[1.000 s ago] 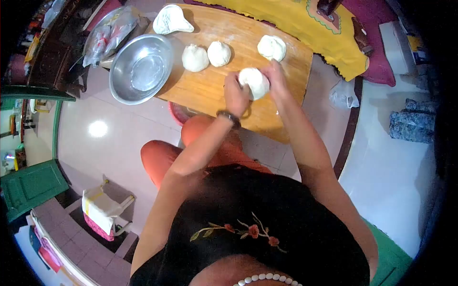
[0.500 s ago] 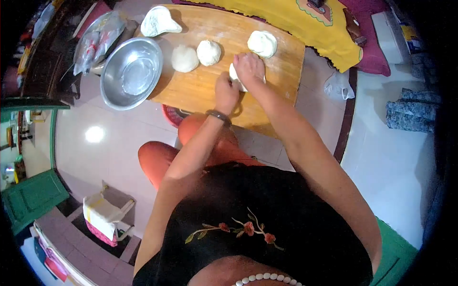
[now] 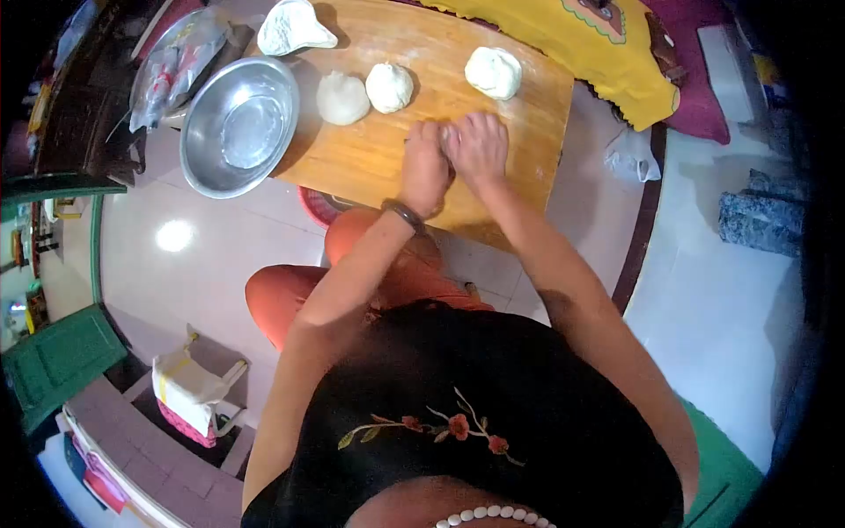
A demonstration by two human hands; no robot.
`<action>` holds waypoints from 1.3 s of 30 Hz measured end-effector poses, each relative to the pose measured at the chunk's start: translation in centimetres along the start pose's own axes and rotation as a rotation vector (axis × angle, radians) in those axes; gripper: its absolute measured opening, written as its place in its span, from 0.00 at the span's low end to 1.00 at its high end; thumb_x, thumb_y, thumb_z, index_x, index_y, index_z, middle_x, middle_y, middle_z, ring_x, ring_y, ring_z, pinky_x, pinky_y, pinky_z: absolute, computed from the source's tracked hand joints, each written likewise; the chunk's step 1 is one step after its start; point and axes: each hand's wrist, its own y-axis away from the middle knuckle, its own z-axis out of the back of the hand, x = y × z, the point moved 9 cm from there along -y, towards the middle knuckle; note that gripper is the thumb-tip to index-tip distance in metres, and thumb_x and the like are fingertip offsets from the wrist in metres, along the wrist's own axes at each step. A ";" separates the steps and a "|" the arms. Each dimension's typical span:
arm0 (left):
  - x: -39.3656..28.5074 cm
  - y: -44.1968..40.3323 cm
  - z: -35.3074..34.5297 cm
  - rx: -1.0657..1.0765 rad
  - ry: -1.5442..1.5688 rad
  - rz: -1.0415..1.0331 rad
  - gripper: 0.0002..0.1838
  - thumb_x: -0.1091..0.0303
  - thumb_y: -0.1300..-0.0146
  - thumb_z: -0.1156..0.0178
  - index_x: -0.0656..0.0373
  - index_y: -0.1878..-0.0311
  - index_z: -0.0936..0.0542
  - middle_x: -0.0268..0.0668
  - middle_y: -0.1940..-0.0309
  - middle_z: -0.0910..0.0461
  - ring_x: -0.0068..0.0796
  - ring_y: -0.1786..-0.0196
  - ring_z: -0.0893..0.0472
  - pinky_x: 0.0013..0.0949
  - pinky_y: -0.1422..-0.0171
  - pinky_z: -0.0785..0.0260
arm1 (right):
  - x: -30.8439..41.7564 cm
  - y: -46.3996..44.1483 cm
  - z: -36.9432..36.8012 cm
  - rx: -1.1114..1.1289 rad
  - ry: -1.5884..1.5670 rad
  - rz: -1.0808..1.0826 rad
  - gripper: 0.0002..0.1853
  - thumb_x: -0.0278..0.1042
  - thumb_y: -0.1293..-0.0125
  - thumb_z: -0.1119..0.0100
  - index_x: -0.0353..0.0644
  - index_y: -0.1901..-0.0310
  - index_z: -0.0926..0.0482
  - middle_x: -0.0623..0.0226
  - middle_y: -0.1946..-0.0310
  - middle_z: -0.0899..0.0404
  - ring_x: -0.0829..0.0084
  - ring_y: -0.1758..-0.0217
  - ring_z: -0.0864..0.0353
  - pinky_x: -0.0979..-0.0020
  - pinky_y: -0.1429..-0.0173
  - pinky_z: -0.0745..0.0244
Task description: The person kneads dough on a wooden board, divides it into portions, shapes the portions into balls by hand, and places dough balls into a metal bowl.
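Observation:
My left hand [image 3: 426,167] and my right hand [image 3: 478,150] press side by side on a piece of dough at the near part of the wooden board [image 3: 352,163]. Their curled fingers cover nearly all of that dough. Beyond them sit a knotted round dough ball [image 3: 389,87], a smoother, flatter dough round [image 3: 342,98] and, to the right, another dough lump [image 3: 493,72]. A dark bracelet [image 3: 403,214] circles my left wrist.
A metal basin [image 3: 195,132] stands left of the board, beside a tray with plastic-wrapped items [image 3: 167,79]. A white, pointed, flour-dusted thing [image 3: 295,26] lies at the board's far left. Yellow cloth [image 3: 563,62] borders the far side. A small chair [image 3: 189,387] stands lower left.
Both hands have drawn close together, the right fingers curling in, and the dough that showed between them is now almost wholly covered. The view has shifted slightly.

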 end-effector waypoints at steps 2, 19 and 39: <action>-1.1 -0.7 1.7 -0.094 0.018 -0.008 0.15 0.81 0.44 0.44 0.68 0.52 0.27 0.55 0.61 0.24 0.57 0.57 0.25 0.48 0.52 0.31 | -0.9 -2.1 -1.8 0.115 0.113 -0.076 0.13 0.44 0.35 0.43 0.45 0.69 0.17 0.63 0.65 0.20 0.59 0.54 0.22 0.56 0.51 0.28; -2.4 2.5 -0.2 0.250 -0.129 -0.075 0.18 0.82 0.52 0.39 0.63 0.56 0.27 0.53 0.60 0.28 0.59 0.53 0.27 0.51 0.53 0.32 | 1.0 3.8 2.3 -0.009 -0.121 -0.101 0.09 0.37 0.37 0.42 0.43 0.60 0.20 0.59 0.58 0.22 0.54 0.52 0.25 0.54 0.48 0.31; -3.2 2.4 -0.6 0.207 -0.031 -0.201 0.16 0.82 0.53 0.42 0.63 0.58 0.28 0.51 0.63 0.28 0.56 0.55 0.28 0.48 0.50 0.33 | -2.4 2.6 2.5 0.164 -0.309 -0.463 0.15 0.44 0.32 0.45 0.39 0.68 0.23 0.57 0.70 0.24 0.54 0.61 0.25 0.57 0.60 0.31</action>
